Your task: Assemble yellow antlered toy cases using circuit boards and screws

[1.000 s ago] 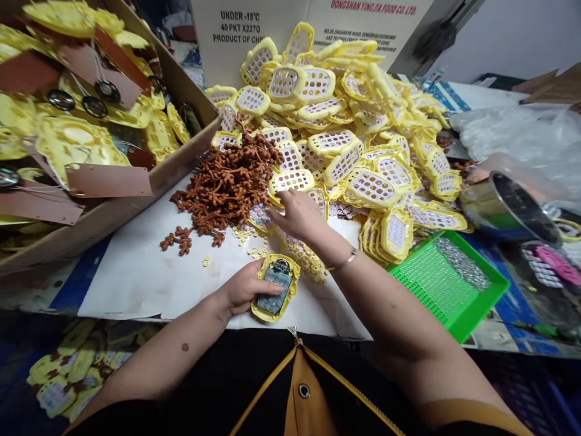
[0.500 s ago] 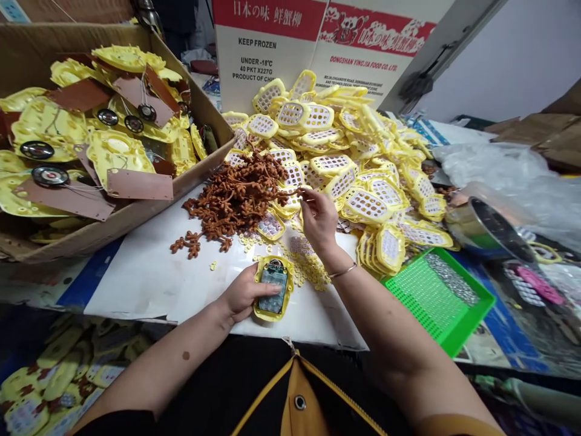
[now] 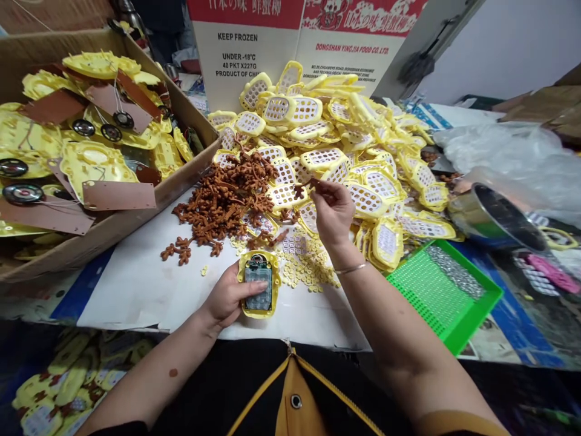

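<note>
My left hand [image 3: 230, 292] is closed around a yellow plastic casing half [image 3: 276, 275], its thumb lying over the dark circuit board [image 3: 258, 295] inside. My right hand [image 3: 334, 213] pinches one brown antler-shaped plastic piece [image 3: 300, 189] above the heaps. To its left is a pile of the same brown pieces [image 3: 222, 203], with a few lying loose nearer the casing. Small yellow ring-like parts [image 3: 308, 266] are scattered between my hands. Behind them rises a big heap of yellow frames [image 3: 327, 158] with perforated white faces.
A cardboard box [image 3: 181, 172] of yellow shells with wired speakers stands at left. At right are a green basket [image 3: 472, 330] with small metal screws, a steel bowl [image 3: 481, 212] and clear plastic bags [image 3: 508, 148]. A printed carton [image 3: 254, 45] stands behind.
My right hand has drawn a brown piece out of the pile and moved to the right with it. A few brown pieces have dropped near the casing. My left hand still grips the casing.
</note>
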Tool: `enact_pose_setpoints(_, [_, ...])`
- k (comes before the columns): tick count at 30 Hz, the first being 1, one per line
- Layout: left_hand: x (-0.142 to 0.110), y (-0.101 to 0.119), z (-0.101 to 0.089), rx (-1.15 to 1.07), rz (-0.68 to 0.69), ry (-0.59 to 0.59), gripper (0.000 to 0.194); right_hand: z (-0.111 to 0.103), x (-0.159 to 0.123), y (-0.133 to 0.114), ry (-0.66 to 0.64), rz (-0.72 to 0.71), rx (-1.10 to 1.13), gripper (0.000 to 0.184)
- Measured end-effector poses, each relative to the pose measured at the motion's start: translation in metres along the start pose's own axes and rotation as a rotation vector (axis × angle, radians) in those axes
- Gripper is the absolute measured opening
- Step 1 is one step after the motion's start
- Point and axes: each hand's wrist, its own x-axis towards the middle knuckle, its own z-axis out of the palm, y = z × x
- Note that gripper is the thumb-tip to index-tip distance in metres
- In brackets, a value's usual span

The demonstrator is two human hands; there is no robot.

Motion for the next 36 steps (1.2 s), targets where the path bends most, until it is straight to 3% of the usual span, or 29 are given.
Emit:
enact_pose_setpoints(4, [-0.004, 0.020, 0.006, 0.097, 0.119, -0.048, 0.047, -0.011, -0.019, -0.035, -0.427, 0.374, 0.328, 0.024])
enact_pose_setpoints(6, [-0.004, 0.027, 0.010, 0.225, 0.143, -0.104, 0.050, -0.017, -0.033, -0.054, -0.642, 0.412, 0.382, 0.023])
enact_pose_setpoints(8, [-0.004, 0.028, 0.014, 0.301, 0.121, -0.134, 0.046, -0.021, -0.045, -0.068, -0.751, 0.373, 0.370, 0.022])
enact_pose_setpoints(12, [-0.004, 0.022, 0.018, 0.109, 0.084, -0.082, 0.045, -0.031, -0.068, -0.076, -0.610, 0.467, 0.489, 0.038])
enact_pose_setpoints(16, [-0.006, 0.017, 0.014, -0.013, 0.062, -0.054, 0.059, -0.046, -0.090, -0.069, -0.638, 0.581, 0.637, 0.051])
enact_pose_setpoints(21, [-0.010, 0.009, 0.015, 0.037, -0.009, -0.105, 0.062, -0.054, -0.108, -0.070, -0.570, 0.581, 0.627, 0.048])
enact_pose_setpoints(25, [-0.013, 0.003, 0.021, 0.090, -0.074, -0.148, 0.064, -0.056, -0.110, -0.074, -0.532, 0.559, 0.648, 0.032])
enact_pose_setpoints(32, [-0.021, 0.000, 0.029, 0.093, -0.132, -0.182, 0.083, -0.066, -0.115, -0.065, -0.444, 0.735, 0.775, 0.025])
enact_pose_setpoints(34, [-0.021, -0.001, 0.029, 0.084, -0.146, -0.185, 0.076, -0.071, -0.117, -0.063, -0.468, 0.701, 0.759, 0.028])
enact_pose_setpoints(36, [-0.021, -0.002, 0.027, 0.060, -0.146, -0.191, 0.068, -0.079, -0.116, -0.062, -0.523, 0.568, 0.694, 0.038])
